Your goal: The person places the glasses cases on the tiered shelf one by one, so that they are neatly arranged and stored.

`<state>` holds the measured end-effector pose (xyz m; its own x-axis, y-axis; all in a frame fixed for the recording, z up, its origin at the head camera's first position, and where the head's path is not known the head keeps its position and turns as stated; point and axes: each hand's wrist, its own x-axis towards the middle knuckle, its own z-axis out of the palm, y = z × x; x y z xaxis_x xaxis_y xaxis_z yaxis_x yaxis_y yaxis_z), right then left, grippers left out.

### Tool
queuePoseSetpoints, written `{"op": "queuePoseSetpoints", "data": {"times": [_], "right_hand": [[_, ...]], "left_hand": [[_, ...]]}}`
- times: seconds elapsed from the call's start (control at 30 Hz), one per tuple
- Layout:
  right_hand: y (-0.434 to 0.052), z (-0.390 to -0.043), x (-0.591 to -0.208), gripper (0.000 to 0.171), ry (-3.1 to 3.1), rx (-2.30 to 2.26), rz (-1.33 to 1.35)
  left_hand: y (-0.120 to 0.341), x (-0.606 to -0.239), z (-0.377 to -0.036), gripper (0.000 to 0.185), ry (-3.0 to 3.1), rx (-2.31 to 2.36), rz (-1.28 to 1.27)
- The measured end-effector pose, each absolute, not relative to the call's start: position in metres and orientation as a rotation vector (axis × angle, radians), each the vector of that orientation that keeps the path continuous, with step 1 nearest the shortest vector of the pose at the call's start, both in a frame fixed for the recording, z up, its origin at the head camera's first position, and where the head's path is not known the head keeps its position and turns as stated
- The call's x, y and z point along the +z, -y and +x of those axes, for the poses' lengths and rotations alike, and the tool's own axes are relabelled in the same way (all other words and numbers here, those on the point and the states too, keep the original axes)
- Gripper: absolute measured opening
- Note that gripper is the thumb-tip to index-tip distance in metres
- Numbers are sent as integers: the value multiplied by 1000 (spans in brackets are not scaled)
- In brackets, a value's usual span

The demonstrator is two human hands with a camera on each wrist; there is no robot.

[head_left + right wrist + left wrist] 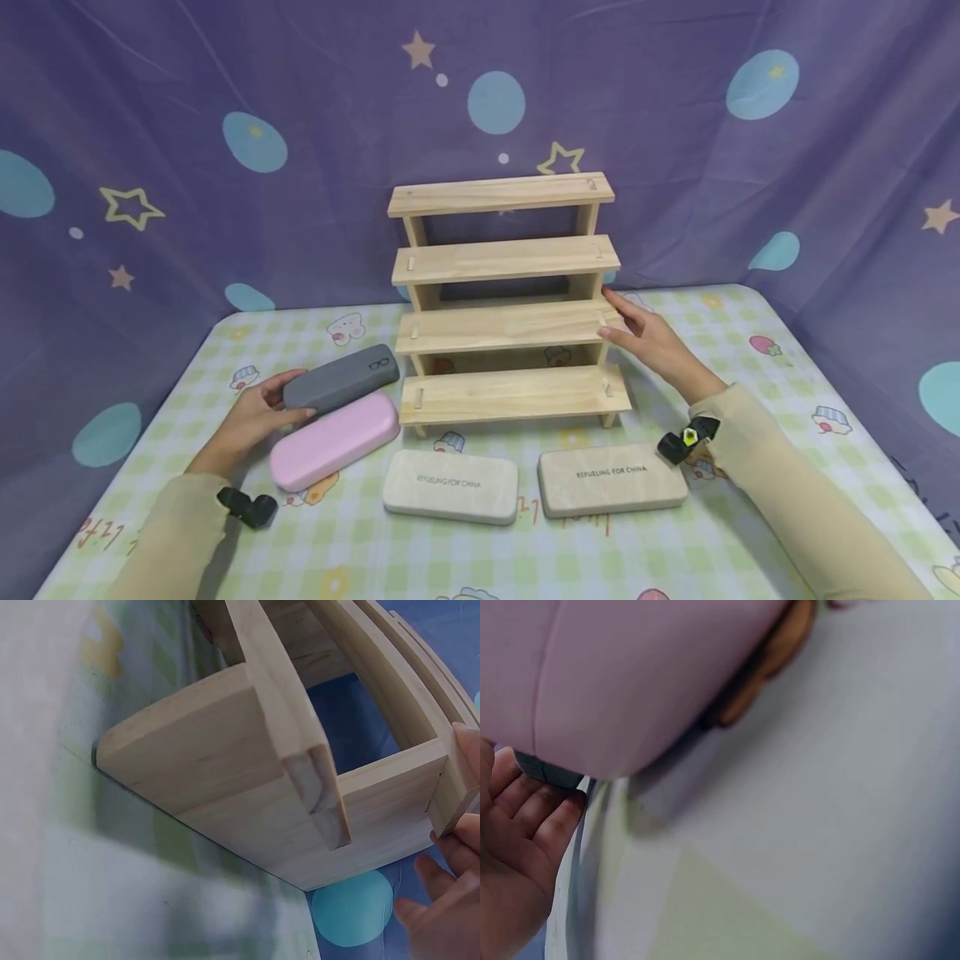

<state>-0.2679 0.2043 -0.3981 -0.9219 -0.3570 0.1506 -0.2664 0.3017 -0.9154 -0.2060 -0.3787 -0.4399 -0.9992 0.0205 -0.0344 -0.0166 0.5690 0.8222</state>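
Observation:
My left hand holds the left end of a dark grey glasses case, thumb on the near side and fingers round the far side. In the left wrist view its curled fingers show against the grey end. A pink glasses case lies right in front of the grey one. At the right side of a four-step wooden display shelf, my right hand grips the end of the second step from the bottom. The right wrist view shows thumb and fingers at that board's edge.
A white glasses case and a beige glasses case, both printed with lettering, lie in front of the shelf. A green checked cloth covers the table. Behind hangs a purple curtain with stars and blue spots.

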Motion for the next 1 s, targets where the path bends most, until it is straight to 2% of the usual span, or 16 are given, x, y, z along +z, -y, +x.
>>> {"op": "queuePoseSetpoints", "data": {"times": [0.67, 1.0], "right_hand": [[-204, -267, -393, 70, -2479, -1698, -595], [-203, -267, -395, 69, -2442, -1725, -594]], "left_hand": [[381, -409, -195, 77, -2836, 1382, -56], [380, -385, -192, 68, -2821, 1490, 16]]}}
